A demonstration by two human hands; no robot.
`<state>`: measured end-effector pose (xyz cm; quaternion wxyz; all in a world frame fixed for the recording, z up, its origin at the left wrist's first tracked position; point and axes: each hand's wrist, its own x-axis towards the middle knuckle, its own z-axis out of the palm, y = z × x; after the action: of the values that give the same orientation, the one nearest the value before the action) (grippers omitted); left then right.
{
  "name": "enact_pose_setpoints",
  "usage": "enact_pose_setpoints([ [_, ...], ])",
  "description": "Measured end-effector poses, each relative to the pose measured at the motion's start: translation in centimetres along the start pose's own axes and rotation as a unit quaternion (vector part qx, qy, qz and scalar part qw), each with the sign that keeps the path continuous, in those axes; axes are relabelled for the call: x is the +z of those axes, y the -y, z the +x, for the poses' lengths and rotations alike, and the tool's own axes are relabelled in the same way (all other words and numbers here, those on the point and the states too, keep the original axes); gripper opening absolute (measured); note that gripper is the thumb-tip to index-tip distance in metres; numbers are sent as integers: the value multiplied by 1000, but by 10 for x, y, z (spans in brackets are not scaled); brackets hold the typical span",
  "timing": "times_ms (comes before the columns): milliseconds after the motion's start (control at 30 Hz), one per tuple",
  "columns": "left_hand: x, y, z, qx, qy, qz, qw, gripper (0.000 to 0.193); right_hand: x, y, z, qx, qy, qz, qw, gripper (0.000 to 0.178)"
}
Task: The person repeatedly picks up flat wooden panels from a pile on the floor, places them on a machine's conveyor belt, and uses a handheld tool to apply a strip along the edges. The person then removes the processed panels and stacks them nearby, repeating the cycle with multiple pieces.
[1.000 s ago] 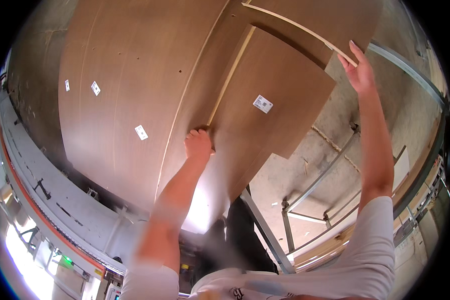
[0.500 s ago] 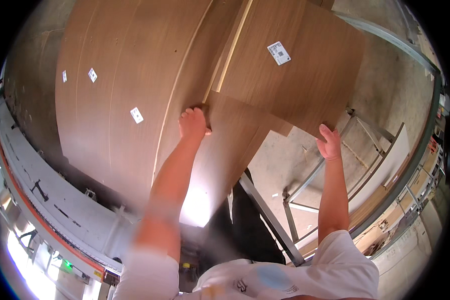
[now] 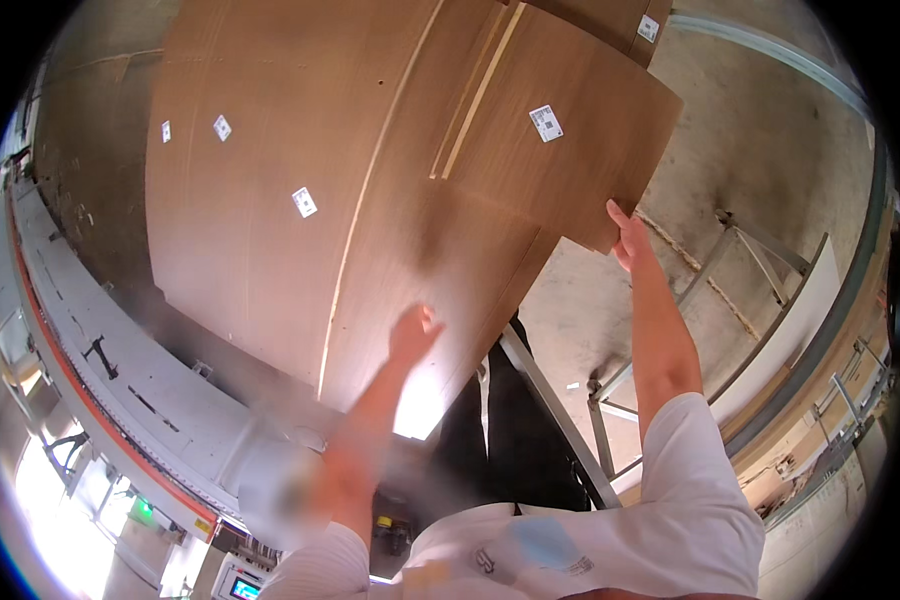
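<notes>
A flat brown wood-grain panel [image 3: 580, 95] with a white label lies on top of the other boards. At its near right corner, my right hand [image 3: 627, 238] grips the edge, thumb on the upper face and the fingers partly hidden. My left hand [image 3: 413, 335] is over a wide brown board [image 3: 470, 235] nearer to me, apart from the labelled panel. Motion blurs it; its fingers look bent, and I see nothing in them. Pale strips of bare edge show along the labelled panel's left side.
Larger labelled brown boards [image 3: 260, 130] spread out at the left. Beyond them runs a long grey machine bed [image 3: 120, 370] with an orange edge. A metal frame [image 3: 555, 415] stands at my right, with a white-faced board [image 3: 785, 335] leaning farther right. A curved-looking rail [image 3: 770, 60] is at far right.
The labelled panel has shifted left over the boards, my right hand moving with its corner. My left hand has come off the boards' seam and drawn back toward me. The view has shifted slightly.
</notes>
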<state>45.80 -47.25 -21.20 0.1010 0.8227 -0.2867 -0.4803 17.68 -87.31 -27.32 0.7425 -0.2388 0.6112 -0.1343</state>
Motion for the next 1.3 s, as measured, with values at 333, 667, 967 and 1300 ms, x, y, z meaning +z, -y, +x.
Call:
enact_pose_setpoints([
  [333, 51, 0, -239, -156, 85, -127, 976, 33, 49, 65, -110, -21, -18, -41, 999, 61],
  [667, 61, -13, -330, -93, -90, -377, 917, 25, 185, 106, -334, -244, -58, -379, 891, 52],
  [967, 52, 13, -501, 19, -151, -766, 625, 67, 245, -68, -613, -459, 145, -774, 411, 41],
  [1300, 129, 145, -813, -6, -415, -903, 107, 49, 263, -421, -862, -493, 599, -630, -29, 46],
])
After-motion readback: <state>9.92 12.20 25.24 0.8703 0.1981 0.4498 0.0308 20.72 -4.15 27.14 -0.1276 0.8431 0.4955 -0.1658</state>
